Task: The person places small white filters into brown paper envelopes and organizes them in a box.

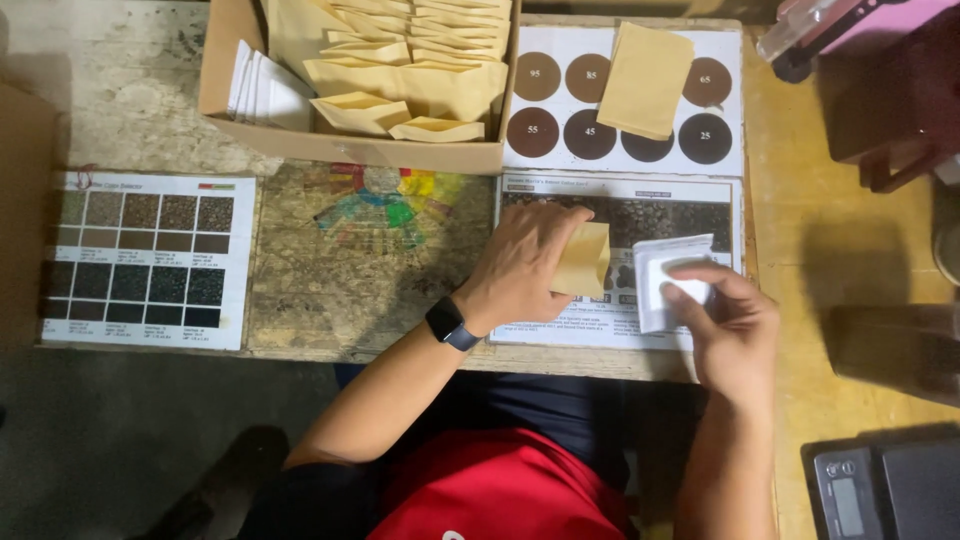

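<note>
1. The left hand (525,262) is curled around a small tan paper bag (584,260) and holds it up on its edge.
2. The right hand (730,325) pinches a white sheet (672,280) between thumb and fingers. This sheet is just to the right of the tan paper bag.
3. A dark watch (451,324) sits on the left wrist, below and to the left of the tan paper bag.
4. Under both hands lies a printed page (620,215) with a dark picture on it.
5. Above the tan paper bag is a chart with brown circles (590,105), and another tan bag (647,78) lies on top of it.
6. Up and to the left of the tan paper bag is a cardboard box (350,150) full of more tan bags (410,75).
7. A colour wheel (380,205) is left of the tan paper bag, and a chart of dark squares (145,258) is far to the left.
8. A black scale (885,490) sits far down and to the right of the tan paper bag.
</note>
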